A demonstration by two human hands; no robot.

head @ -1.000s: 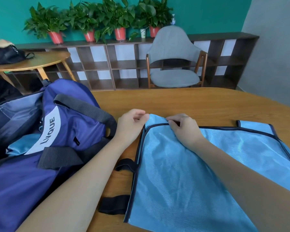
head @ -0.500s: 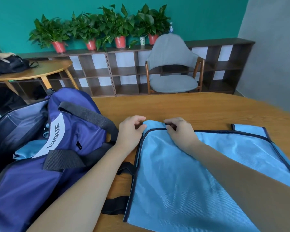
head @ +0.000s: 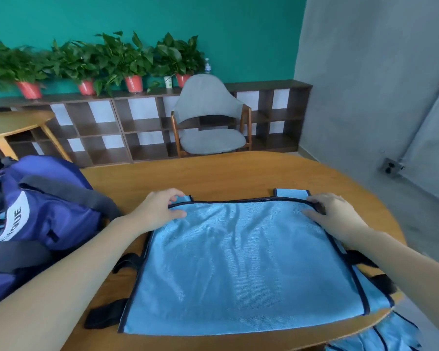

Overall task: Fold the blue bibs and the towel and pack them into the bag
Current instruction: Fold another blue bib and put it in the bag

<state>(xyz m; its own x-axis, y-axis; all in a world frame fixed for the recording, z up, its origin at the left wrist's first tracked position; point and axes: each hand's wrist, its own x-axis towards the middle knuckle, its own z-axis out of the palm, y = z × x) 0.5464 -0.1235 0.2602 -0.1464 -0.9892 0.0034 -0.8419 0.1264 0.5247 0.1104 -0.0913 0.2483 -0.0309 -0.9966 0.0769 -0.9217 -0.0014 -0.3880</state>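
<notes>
A light blue bib [head: 241, 262] with dark piping and black straps lies flat on the wooden table [head: 228, 176]. My left hand [head: 157, 211] pinches its far left corner between thumb and fingers. My right hand [head: 332, 214] grips the far right corner. The purple bag [head: 48, 211] stands open at the left, with light blue cloth showing inside it. More blue fabric [head: 390, 335] hangs off the table's near right edge.
A grey chair [head: 208, 122] stands behind the table, in front of a low dark shelf [head: 107, 127] topped with potted plants [head: 132, 62]. A second wooden table [head: 15, 122] is at the far left. A grey wall runs along the right.
My right hand slid from beside the left hand along the bib's far edge to its right corner. The view swung to the right, so the bag now sits further left.
</notes>
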